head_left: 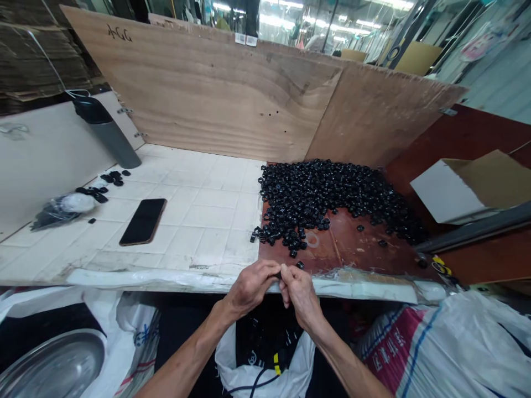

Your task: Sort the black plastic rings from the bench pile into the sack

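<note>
My left hand (251, 288) and my right hand (301, 296) meet just in front of the table's near edge, their fingertips pressed together. Between them they pinch a small dark part, mostly hidden by the fingers. A large heap of small black rubber rings (319, 199) spreads over a brown board (352, 246), and a few stray rings lie close to my fingers. Below my hands, an open white plastic bag (265, 359) holds black pieces and a yellow-marked black cord.
A black phone (143, 221) lies on the white tiled tabletop (199, 232). Further left are a few black rings and a plastic bag (62, 210). A grey bottle (105, 130) stands behind them. Plywood boards (199, 83) wall the back; a woven sack (440, 348) and steel basin (50, 365) sit low.
</note>
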`<state>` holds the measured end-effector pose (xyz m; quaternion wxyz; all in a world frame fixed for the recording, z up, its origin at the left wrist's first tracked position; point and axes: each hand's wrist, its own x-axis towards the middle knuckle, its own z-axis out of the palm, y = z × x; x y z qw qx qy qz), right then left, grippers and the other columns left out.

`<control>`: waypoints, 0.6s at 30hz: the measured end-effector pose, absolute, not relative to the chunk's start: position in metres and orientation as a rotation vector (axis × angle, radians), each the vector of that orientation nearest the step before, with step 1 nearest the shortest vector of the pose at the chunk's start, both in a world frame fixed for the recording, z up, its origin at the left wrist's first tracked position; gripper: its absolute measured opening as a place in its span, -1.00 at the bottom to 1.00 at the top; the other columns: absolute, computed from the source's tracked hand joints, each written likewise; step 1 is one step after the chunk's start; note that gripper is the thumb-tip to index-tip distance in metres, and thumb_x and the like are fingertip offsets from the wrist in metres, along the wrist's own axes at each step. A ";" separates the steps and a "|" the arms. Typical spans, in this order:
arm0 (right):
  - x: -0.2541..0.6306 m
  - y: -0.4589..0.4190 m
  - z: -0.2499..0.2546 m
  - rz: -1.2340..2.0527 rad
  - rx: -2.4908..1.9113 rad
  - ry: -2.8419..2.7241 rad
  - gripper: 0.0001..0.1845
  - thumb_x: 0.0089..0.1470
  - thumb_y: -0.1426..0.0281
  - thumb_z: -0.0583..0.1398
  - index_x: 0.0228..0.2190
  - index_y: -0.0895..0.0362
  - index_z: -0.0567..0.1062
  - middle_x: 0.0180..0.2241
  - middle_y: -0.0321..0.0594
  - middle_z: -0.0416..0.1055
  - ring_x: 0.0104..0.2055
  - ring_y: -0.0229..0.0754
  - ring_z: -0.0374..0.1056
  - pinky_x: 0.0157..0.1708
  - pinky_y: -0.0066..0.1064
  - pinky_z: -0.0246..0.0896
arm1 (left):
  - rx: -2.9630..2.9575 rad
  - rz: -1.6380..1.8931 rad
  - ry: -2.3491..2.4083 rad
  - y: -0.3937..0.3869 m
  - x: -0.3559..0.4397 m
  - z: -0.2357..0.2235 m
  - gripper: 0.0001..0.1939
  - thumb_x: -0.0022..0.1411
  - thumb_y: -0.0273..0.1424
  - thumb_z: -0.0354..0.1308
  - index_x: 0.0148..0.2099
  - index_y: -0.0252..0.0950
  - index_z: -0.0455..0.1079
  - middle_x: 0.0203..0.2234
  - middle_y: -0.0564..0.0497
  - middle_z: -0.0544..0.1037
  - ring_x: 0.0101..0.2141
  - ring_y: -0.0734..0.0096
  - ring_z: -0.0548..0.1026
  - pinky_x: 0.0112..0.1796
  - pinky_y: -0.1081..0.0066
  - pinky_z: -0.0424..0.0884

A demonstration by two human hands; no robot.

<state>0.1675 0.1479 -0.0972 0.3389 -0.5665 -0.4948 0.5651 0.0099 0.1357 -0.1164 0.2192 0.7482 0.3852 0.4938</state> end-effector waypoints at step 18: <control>0.179 0.135 -0.095 1.102 -1.414 -1.696 -0.65 0.25 0.14 0.08 -0.43 0.12 0.44 -0.60 -0.31 0.37 -0.57 -0.26 0.31 -0.56 -0.49 0.20 | 1.746 1.429 1.170 0.114 0.015 -0.122 -0.81 0.26 -0.52 0.20 -0.07 -0.25 0.45 -0.18 -0.05 0.59 -0.13 0.33 0.56 -0.07 0.33 0.49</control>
